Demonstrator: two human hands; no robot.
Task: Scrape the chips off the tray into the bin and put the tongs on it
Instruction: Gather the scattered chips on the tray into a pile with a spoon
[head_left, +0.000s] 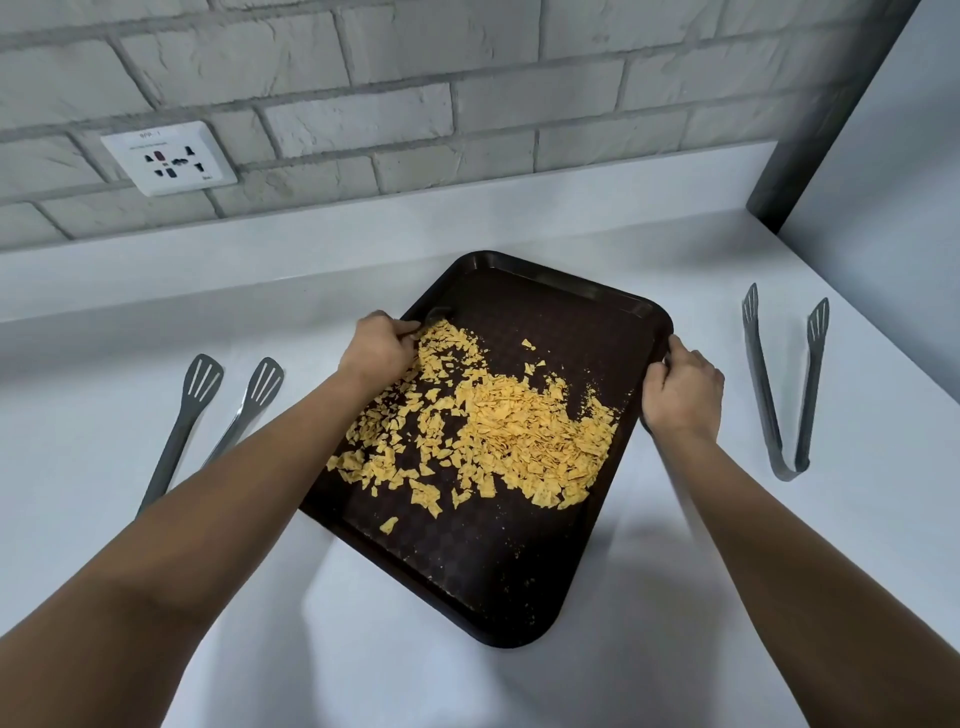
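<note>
Bare forearms lowest in frame, elbows cut off. Dark tray (498, 566) skewed on white counter (623, 649), yellow chips (519, 431) heaped mid-tray w/ stray crumbs. Left hand (376, 351) curled on tray's left rim, fingertips hidden among chips. Right hand (681, 387) gripping right rim, fingers wrapped under edge, out of sight. Left tongs (208, 415) part-hidden behind left forearm. Right tongs (784, 384) lying apart, arms spread. Wall socket (169, 158) markings unreadable.
</note>
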